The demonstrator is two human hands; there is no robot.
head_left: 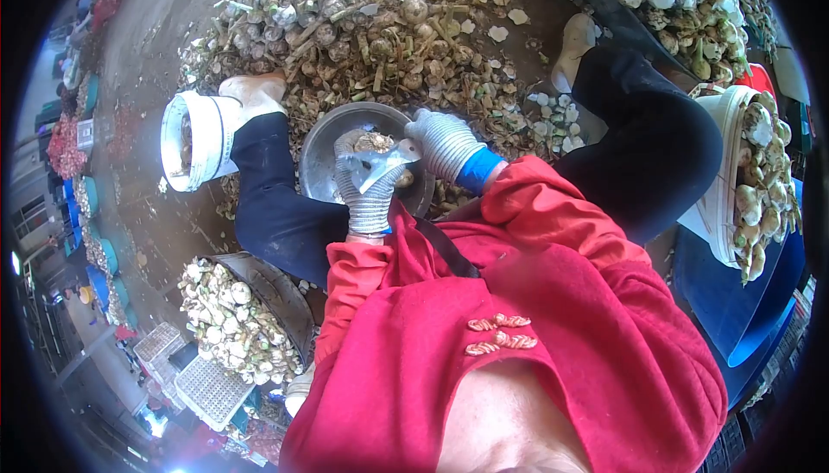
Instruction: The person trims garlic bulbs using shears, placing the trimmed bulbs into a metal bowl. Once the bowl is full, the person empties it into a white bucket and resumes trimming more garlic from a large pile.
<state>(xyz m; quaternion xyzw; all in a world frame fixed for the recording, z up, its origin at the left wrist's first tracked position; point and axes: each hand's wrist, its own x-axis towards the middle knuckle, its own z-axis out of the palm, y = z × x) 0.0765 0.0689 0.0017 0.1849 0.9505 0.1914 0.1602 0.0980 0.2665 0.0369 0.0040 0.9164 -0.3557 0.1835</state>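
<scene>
1. One bulb is above the bowl, inside the curled left hand.
2. The right hand clenches a pale tool.
3. The tool's wide end lies across the left hand.
4. More garlic is heaped beyond the bowl.

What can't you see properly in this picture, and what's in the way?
All in the head view:
- Bottom of the bowl: partly hidden by the left hand.
- Pale grey thing between that hand and the right hand: too blurred to name.
- Inside of the white bucket: mostly hidden by its wall.
- Far end of the garlic heap: cut off by the top edge.
</scene>
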